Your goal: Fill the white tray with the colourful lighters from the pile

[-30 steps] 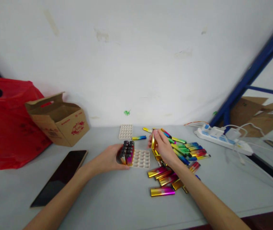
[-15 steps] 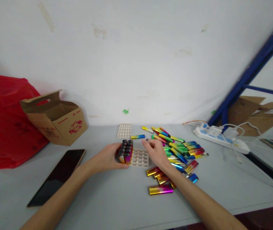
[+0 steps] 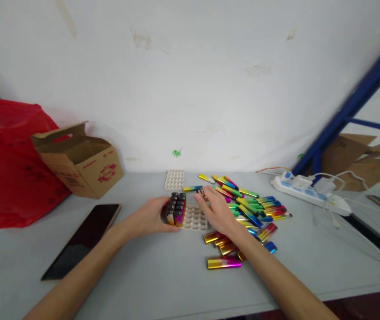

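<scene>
Several upright lighters (image 3: 176,209) with black tops stand in two rows at the left of a white tray (image 3: 195,218) with round pockets. My left hand (image 3: 155,216) is wrapped round their left side. Over the tray's back right part, my right hand (image 3: 214,209) pinches a lighter (image 3: 199,191), of which only the dark top shows. To the right of the tray lies a loose pile of shiny coloured lighters (image 3: 250,213), partly hidden by my right hand and forearm.
Behind is a second white tray (image 3: 174,179). At left are a dark tablet (image 3: 82,240), an open cardboard box (image 3: 93,166) and a red bag (image 3: 17,169). A power strip (image 3: 310,195) with white cables lies at right, near a blue frame (image 3: 353,98).
My right hand has moved slightly left, bringing the lighter top nearer the standing rows. My left hand stays round the lighters. The camera view has shifted slightly.
</scene>
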Motion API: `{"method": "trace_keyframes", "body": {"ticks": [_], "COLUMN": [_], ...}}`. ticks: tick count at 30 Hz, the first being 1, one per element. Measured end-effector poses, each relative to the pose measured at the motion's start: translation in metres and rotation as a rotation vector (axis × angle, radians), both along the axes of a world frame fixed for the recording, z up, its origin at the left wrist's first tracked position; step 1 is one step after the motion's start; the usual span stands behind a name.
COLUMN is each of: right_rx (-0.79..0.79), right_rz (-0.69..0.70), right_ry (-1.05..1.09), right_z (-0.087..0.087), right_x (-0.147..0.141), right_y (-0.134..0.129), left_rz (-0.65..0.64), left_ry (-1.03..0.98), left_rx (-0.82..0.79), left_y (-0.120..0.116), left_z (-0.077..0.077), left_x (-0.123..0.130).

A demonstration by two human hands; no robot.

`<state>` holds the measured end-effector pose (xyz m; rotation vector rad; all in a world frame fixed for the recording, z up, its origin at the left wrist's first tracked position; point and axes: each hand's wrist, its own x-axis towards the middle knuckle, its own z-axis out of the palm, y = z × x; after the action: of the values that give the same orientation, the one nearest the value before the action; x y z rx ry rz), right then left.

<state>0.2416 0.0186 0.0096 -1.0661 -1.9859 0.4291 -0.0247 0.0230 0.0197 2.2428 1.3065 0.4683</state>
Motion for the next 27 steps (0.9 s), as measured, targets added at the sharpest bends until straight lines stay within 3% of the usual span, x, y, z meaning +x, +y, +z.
{"method": "trace_keyframes", "body": {"ticks": [2,5,9,13,18,23,27], "right_rx": [0.042,-0.039,-0.118,-0.009,0.078,0.036,0.044], "right_rz": [-0.042,-0.083,0.009,-0.016,-0.027,0.043,-0.008], "right_ry": [-0.062,-0.088,-0.162,-0.397,-0.546,-0.505,-0.390], "right_z": [-0.003,-0.007,-0.011,-0.015,-0.017,-0.014,-0.002], "right_x": [0.000,0.001,-0.003,-0.010,-0.011,-0.004,0.010], "right_y": [0.001,0.005,0.009,0.012,0.012,0.004,0.007], "left_rz": [0.005,-0.008,-0.019,-0.016,-0.003,0.013,0.005], "left_ry": [0.003,-0.009,-0.039,-0.051,-0.012,-0.003,-0.020], "left_rx": [0.005,-0.026,-0.049,-0.050,-0.041,-0.068,-0.054], "left_y": [0.001,0.002,0.001,0.001,0.002,0.003,0.005], "left_z": [0.000,-0.001,0.000,-0.001,-0.002,0.000,-0.003], "left_x": [0.000,0.000,0.000,0.001,0.000,0.001,-0.001]}}
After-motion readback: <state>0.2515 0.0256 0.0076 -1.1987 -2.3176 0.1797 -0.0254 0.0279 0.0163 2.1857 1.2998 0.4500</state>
